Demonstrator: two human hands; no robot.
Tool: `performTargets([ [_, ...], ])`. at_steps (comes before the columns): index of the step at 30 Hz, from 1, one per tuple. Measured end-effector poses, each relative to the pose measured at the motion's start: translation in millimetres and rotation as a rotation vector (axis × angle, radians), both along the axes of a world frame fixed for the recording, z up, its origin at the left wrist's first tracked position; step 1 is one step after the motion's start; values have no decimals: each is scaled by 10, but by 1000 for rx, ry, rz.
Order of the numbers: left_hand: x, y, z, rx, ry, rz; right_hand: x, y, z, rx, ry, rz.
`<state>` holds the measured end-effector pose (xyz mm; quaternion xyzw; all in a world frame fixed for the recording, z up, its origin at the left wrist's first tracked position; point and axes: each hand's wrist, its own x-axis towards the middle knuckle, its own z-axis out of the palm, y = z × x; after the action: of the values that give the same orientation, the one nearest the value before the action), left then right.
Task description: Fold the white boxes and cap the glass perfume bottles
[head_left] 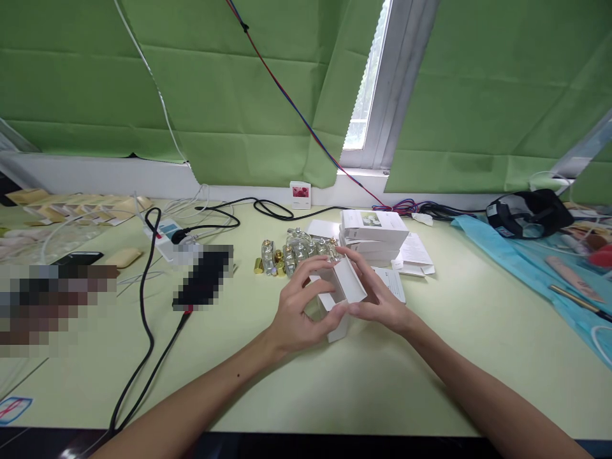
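A small white box (351, 280) with its flaps raised is held between my two hands above the table. My left hand (303, 309) grips its left side, with fingers at the open end and the thumb low on the front. From the right, my right hand (377, 296) holds the box, fingertips on its upper edge and thumb near the left thumb. Just behind the hands stand several glass bottles (300, 248) with gold and clear caps. Several white boxes (375, 229) are stacked behind the right hand.
Flat white cartons (417, 255) lie beside the stack. On the left are a power strip (167, 239), black cables (143, 299) and a blurred dark device (203, 277). A black headset (528, 213) and blue sheet (507, 255) are on the right. A small white box (300, 195) stands at the back.
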<state>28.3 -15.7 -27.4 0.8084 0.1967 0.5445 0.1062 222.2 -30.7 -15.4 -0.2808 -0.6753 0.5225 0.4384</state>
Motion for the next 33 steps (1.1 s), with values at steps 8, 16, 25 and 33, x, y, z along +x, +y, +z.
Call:
performTargets([
  [8, -18, 11, -23, 5, 8, -10, -4, 9, -16, -16, 43, -2],
  [16, -23, 10, -29, -2, 16, -25, -8, 12, -30, 5, 50, -29],
  [25, 14, -9, -2, 18, 81, 57, 1, 13, -65, 63, -20, -112],
  [33, 17, -18, -18, -30, 79, 35, -3, 9, -43, 72, -62, -131],
])
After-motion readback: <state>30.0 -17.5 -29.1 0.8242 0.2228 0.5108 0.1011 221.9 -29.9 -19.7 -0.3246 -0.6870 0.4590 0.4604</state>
